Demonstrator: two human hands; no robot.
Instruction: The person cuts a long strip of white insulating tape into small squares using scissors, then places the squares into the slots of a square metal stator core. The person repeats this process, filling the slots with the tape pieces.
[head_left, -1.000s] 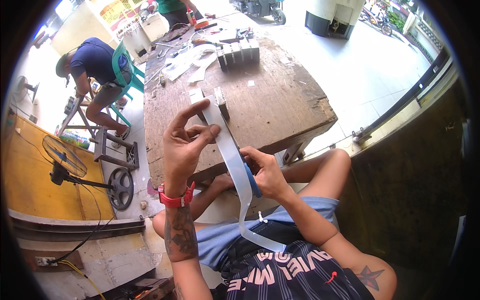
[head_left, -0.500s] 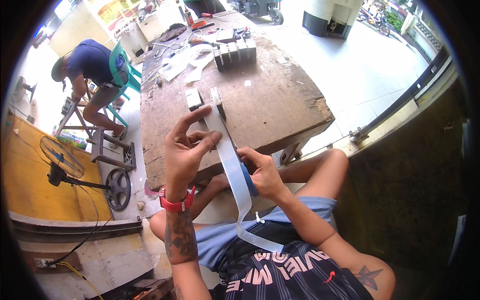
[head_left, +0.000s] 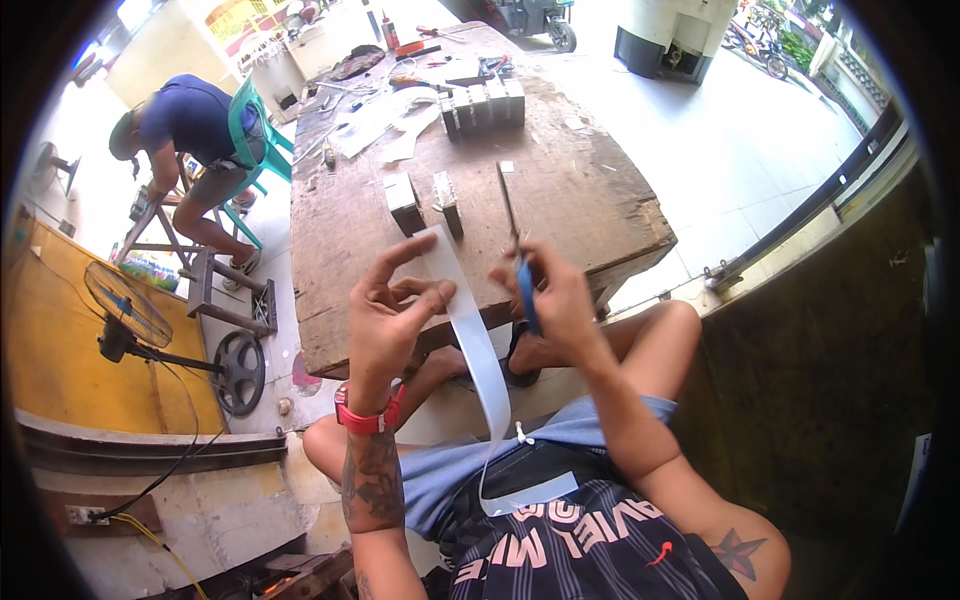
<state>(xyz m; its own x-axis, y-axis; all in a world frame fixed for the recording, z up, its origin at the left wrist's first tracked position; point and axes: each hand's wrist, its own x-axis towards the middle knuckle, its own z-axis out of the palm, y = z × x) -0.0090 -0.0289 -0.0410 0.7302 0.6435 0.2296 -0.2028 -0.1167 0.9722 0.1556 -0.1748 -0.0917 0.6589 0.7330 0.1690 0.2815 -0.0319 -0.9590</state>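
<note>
A long, translucent whitish strip hangs from my left hand. My thumb and fingers pinch it near its upper end, and the index finger stretches along the top. Its lower end curls over onto my lap. To the right, my right hand grips a pair of scissors by the blue handle; the long blades point away over the table, apart from the strip. Just beyond my left hand stand two small dark blocks with pale tops, a wider block and a narrower block.
On the worn wooden table, a row of dark blocks stands farther back beside white sheets and scattered tools. A person bends forward on a green chair at left. A fan stands near the yellow panel.
My right hand has lifted the scissors away from the strip, up and to the right, blades now over the table. My left hand still pinches the strip, whose lower end still rests on my lap.
</note>
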